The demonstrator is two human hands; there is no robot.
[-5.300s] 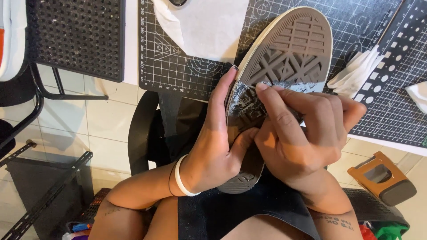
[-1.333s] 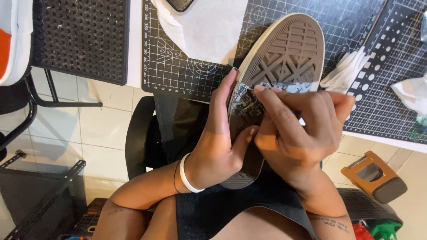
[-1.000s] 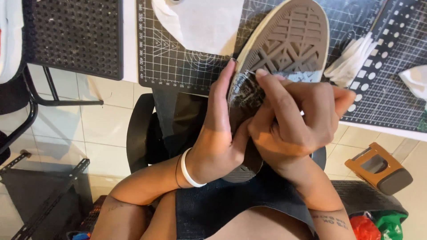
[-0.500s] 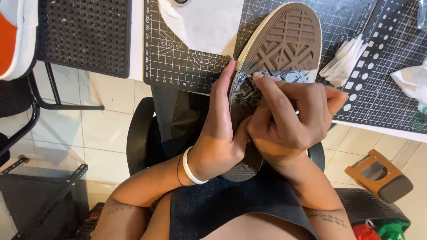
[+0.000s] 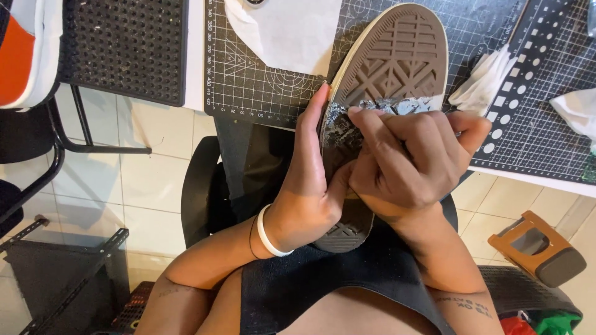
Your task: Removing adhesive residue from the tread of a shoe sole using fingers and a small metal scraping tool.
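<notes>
While the big dark cutting mat covers the tabletop ahead, the shoe lies sole-up, toe on the mat and heel over the person's lap. The left hand cups its edge, fingers pressed together. The right hand curls over the mid-sole, fingers bunched and pressing a shiny grey patch. It looks like rubbing or scraping in progress; working on toward the toe would want steady bracing. White paper and crumpled tissues crowd close.
</notes>
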